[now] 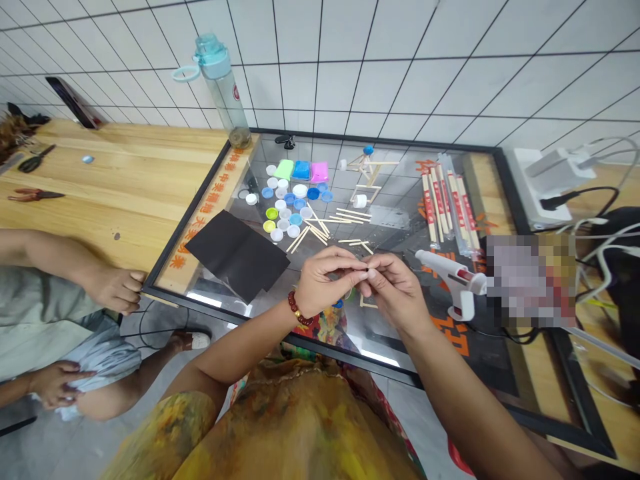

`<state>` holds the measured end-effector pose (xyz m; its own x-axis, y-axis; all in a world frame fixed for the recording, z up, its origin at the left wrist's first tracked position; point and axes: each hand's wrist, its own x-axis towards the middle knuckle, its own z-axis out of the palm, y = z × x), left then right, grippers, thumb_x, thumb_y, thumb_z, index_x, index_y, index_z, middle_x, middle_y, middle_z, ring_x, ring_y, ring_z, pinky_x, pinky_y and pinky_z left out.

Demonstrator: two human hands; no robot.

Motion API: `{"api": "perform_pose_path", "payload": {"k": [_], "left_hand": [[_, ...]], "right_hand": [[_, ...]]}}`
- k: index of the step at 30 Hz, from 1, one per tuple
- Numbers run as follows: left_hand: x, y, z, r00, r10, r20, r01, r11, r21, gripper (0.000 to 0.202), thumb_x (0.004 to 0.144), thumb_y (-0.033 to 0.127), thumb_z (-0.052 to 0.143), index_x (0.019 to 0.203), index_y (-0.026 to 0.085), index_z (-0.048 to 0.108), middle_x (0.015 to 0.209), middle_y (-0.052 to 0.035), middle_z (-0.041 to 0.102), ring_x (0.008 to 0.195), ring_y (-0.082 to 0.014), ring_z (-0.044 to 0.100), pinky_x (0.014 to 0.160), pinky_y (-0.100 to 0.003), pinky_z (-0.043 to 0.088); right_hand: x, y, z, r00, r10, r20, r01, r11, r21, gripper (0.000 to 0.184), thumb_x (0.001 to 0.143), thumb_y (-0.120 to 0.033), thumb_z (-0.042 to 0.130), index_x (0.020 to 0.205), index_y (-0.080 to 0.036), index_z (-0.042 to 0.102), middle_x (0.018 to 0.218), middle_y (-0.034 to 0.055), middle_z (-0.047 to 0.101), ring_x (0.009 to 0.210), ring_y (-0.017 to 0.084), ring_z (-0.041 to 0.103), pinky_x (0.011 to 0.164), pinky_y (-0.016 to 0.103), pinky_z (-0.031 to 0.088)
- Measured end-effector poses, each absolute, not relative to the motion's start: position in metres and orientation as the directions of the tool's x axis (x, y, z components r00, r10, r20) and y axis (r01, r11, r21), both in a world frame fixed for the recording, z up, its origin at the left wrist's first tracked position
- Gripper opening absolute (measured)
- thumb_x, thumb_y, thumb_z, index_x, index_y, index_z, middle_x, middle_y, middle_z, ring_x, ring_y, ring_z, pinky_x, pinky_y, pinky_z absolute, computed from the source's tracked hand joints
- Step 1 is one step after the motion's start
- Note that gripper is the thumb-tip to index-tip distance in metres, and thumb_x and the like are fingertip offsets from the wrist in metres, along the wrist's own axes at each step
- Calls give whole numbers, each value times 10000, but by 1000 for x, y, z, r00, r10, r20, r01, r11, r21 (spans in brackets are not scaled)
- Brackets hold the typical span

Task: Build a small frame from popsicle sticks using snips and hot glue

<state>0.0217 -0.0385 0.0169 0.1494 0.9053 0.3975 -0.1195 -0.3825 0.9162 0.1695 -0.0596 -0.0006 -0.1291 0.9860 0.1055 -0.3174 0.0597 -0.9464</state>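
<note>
My left hand (327,279), with a beaded bracelet (299,312) at its wrist, meets my right hand (400,292) above the glass panel (240,267). The fingertips of both are pinched together on something tiny and dark that I cannot make out. Partly hidden below them lie a small wooden-stick frame (369,305) and a blue cap (339,303). Just beyond my hands are loose cut sticks (316,230) and several bottle caps (300,191). A small stick structure (371,175) with caps attached stands farther back. To the right of my right hand rests a white glue gun (463,283).
Black sheets (237,253) lie at the left. Behind are coloured packets (301,170) and a water bottle (225,93). Wrapped chopsticks (450,203) lie right, near a power strip (543,187) and cables. Another person's hand (117,288) rests by the panel's left corner; pliers (37,195) lie beyond.
</note>
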Motion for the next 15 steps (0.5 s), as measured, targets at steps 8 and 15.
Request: {"api": "perform_pose_path", "payload": {"k": [8,15], "left_hand": [[22,-40,18,163,909,383,-91,-373,923,86,733,213,732,806,170,745,805,-53,642,681,-94,616,580,-185,511],[22,-41,17,167,908,384,-58,-379,923,78,740,224,727,796,171,740,803,-56,647,684,-96,611,591,-193,512]], "right_hand": [[168,-59,6,-140,990,30,-336,-19,-942,171,785,-344,716,835,-233,596,689,-49,555,519,70,485,510,213,397],[169,-59,5,-158,987,-2,-315,-53,-948,194,786,-376,713,828,-226,597,593,-53,548,506,83,488,503,211,375]]}}
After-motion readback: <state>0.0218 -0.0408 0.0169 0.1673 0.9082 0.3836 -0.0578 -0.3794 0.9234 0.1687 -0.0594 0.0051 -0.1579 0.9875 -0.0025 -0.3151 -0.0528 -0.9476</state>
